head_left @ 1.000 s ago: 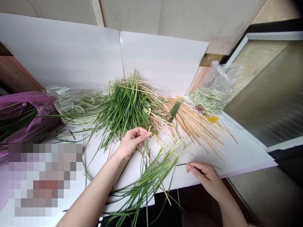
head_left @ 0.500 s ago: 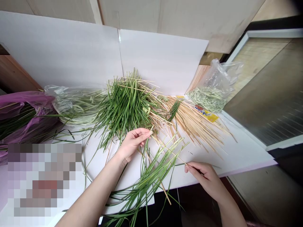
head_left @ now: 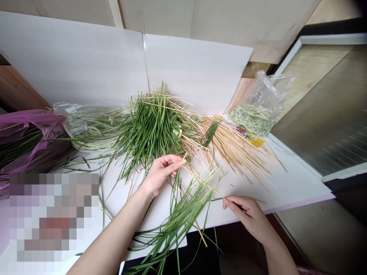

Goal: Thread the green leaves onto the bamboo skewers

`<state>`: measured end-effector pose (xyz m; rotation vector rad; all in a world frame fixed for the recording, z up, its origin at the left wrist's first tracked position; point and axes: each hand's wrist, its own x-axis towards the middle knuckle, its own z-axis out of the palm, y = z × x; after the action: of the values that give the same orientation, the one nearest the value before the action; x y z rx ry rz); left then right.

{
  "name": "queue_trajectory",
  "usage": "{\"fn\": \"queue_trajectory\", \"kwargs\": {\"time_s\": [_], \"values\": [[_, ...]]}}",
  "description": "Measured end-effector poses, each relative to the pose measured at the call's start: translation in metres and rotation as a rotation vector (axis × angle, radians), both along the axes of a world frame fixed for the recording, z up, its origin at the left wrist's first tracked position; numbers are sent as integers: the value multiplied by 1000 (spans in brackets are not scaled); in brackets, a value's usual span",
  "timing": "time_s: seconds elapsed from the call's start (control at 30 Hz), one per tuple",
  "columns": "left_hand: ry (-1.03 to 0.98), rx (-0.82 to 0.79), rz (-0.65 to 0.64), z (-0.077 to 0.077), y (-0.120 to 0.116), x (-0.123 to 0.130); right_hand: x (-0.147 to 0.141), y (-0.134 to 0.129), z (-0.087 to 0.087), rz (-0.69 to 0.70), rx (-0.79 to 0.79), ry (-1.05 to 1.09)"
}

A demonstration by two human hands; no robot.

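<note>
My left hand [head_left: 164, 170] is pinched around the pale end of a garlic chive [head_left: 185, 156], close to the skewer's tip. Between thumb and fingers, my right hand [head_left: 250, 214] grips the lower end of a thin bamboo skewer [head_left: 218, 193], which slants up to the left. Several garlic chives [head_left: 183, 215] lie across this skewer near their pale ends, seemingly threaded on it, and their green leaves trail down over the table's front edge. Just beyond my left hand is a heap of chives on skewers [head_left: 155, 126].
Loose bamboo skewers [head_left: 241, 151] fan out at the right of the white tabletop [head_left: 292, 179]. Clear plastic bags of pale green strips stand at the right [head_left: 254, 118] and left [head_left: 91, 128]. A purple bag [head_left: 31, 122] with more chives lies far left. White boards [head_left: 195, 72] stand behind.
Both hands stay almost in place. The pinched chive end has shifted very slightly toward the right; the skewer and hanging chives barely move.
</note>
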<state>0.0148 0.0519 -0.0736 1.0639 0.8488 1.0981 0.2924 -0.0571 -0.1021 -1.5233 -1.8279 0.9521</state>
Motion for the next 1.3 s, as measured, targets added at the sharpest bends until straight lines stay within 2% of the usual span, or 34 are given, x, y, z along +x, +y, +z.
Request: {"fn": "queue_trajectory", "kwargs": {"time_s": [0.4,0.87,1.1,1.3], "values": [[-39,10,19,-1,0,0,-3,-1,9,11,-13,0],[-59,-26,29,-5,-1,3,-4,0,0,19,-5,35],[-65,26,90,-2,-4,6,-3,1,-6,-1,-16,63],[-45,-38,32,-4,-8,14,-9,0,-5,-1,-10,81]]}}
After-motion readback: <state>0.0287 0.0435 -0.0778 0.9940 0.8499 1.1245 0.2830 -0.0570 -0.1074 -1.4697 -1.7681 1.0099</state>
